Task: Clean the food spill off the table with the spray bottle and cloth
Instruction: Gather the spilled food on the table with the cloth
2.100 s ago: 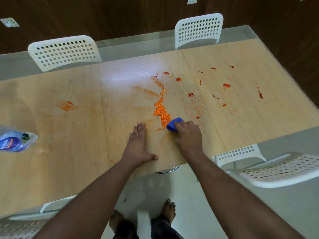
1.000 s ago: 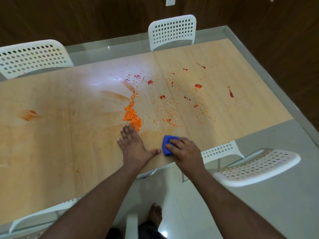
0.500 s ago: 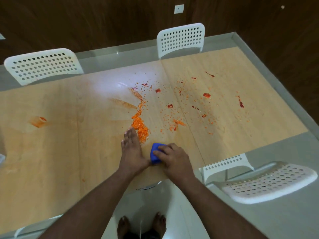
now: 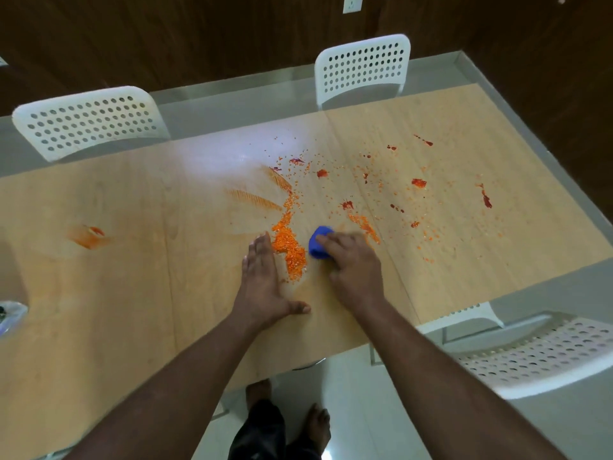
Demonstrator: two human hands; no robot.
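Note:
An orange crumb pile [image 4: 289, 247] lies mid-table on the wooden table [image 4: 116, 293], with red sauce spots [image 4: 419, 182] and scattered crumbs spreading to the right. My left hand [image 4: 263, 287] lies flat on the table, fingers straight, its right edge against the pile. My right hand [image 4: 351, 263] grips a bunched blue cloth [image 4: 317, 242] and presses it on the table just right of the pile. The spray bottle [image 4: 8, 315] shows only as a sliver at the left edge.
An orange smear [image 4: 88, 234] marks the left part of the table. Two white perforated chairs [image 4: 89, 121] [image 4: 363, 68] stand at the far side, and another white chair [image 4: 544, 353] at the near right. My bare feet [image 4: 318, 423] are on the floor below the table's edge.
My right hand has carried the cloth from the near table edge back up beside the crumb pile, dragging crumbs leftward. My left hand stays flat by the pile. The camera shifted.

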